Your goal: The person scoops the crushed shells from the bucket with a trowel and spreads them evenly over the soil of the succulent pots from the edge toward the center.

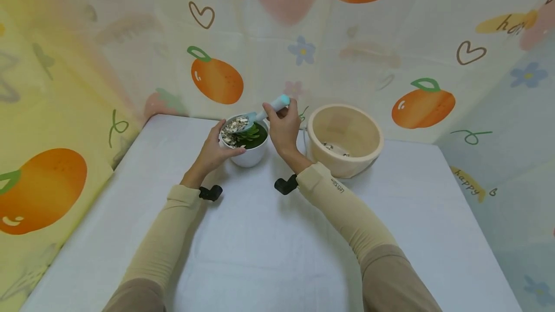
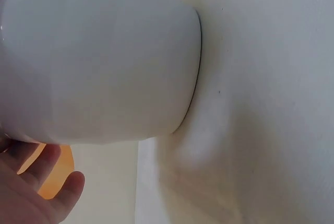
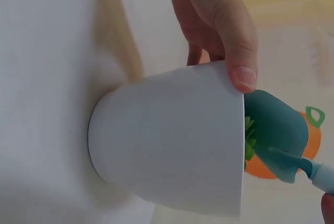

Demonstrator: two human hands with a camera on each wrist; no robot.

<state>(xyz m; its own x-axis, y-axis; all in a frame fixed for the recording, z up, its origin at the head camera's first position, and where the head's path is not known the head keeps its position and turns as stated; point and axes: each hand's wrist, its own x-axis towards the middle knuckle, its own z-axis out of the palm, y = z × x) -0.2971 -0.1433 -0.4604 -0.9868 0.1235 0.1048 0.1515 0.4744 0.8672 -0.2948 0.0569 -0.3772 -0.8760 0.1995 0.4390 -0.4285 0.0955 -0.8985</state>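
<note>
The left grip (image 1: 213,152) clasps the white flowerpot (image 1: 249,157), left of the beige planter (image 1: 347,163), likely steadying it; the right grip (image 1: 284,128) pinches the trowel (image 1: 260,117) by its raised handle, sloping the blade inward.

In the head view we see the left arm (image 1: 156,240) rise from the lower left and the right arm (image 1: 360,220) from the lower right, both slanting inward. Just left of centre, the left hand (image 1: 217,150) grips, its thumb (image 3: 242,62) spread from the fingers; we find that thumb pointing down in the right wrist view. Near mid-frame, the right hand (image 1: 284,131) pinches, its fingers bent.
</note>
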